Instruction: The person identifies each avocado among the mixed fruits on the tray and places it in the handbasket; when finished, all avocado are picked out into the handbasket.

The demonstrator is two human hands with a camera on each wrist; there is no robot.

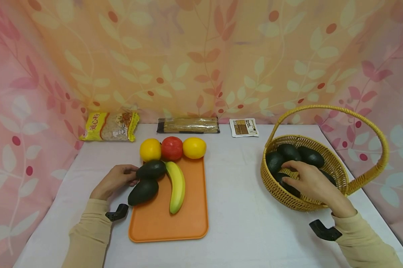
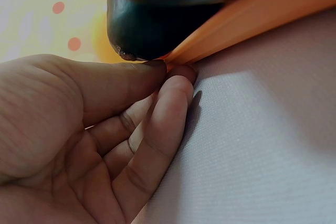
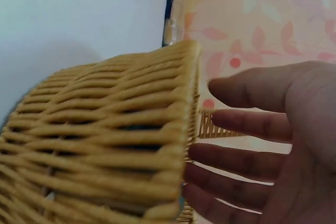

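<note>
My left hand [image 1: 116, 181] is at the left edge of the orange tray [image 1: 188, 227]. In the left wrist view its thumb and forefinger pinch the tray's rim [image 2: 181, 55], just below a dark avocado [image 2: 152, 27]. Two avocados lie on the tray, the upper one [image 1: 151, 169] beside the fingers and the lower one [image 1: 143, 192] nearer me. A banana [image 1: 176, 188] lies to their right. My right hand [image 1: 310, 184] reaches over the wicker basket [image 1: 281, 201], fingers spread and nothing between them, above several dark avocados [image 1: 289, 152]. The right wrist view shows the fingers at the basket's rim [image 3: 191, 87].
A yellow orange-like fruit [image 1: 150, 150], a red fruit [image 1: 172, 148] and a lemon [image 1: 194, 147] line the tray's far end. Behind stand a yellow food bag [image 1: 111, 126], a pack of dry noodles [image 1: 188, 125] and a small sachet [image 1: 244, 127]. The basket's tall handle [image 1: 372, 128] arches on the right.
</note>
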